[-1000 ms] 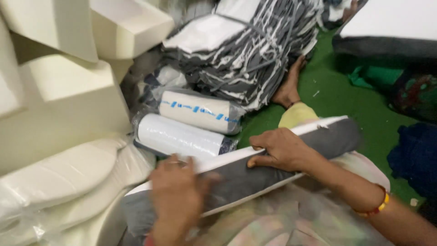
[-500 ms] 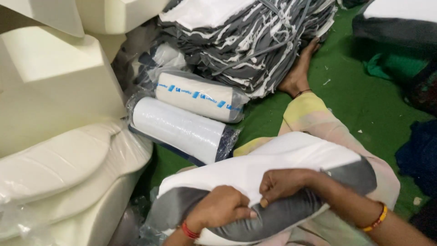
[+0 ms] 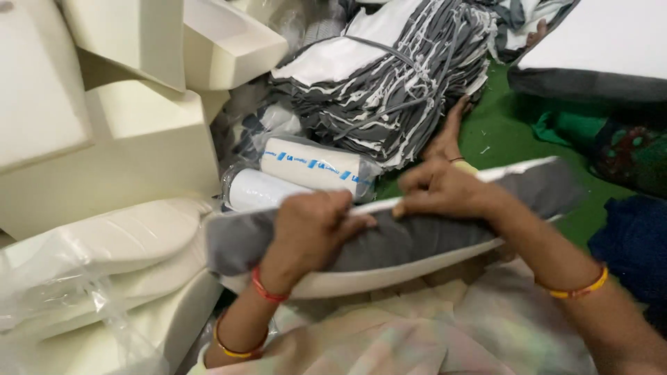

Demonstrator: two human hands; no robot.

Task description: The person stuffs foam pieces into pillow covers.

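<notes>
Right now I have both hands on a long cushion [image 3: 417, 243] lying across my lap, grey cover on its upper face and white showing along the lower edge. My left hand [image 3: 309, 229] is closed over the grey fabric near the cushion's left half, fingers curled down and clamped on it. My right hand [image 3: 445, 191] pinches the top edge just beside it, fingertips together on the seam where grey meets white.

As far as I can judge, the cover is already pulled over most of the length: grey runs from the left end out past my right wrist. What looks unfinished is the long edge, where a white strip still shows above and below the grey, so tucking or closing that edge seems to be what remains. I cannot tell whether the far ends are closed.

Beyond the cushion, two white rolls in clear wrap [image 3: 313, 167] lie just behind it. A heap of grey and white covers [image 3: 396, 83] sits further back, and cream foam blocks [image 3: 118, 139] stack up on my left. Green floor [image 3: 500, 139] shows to the right.
</notes>
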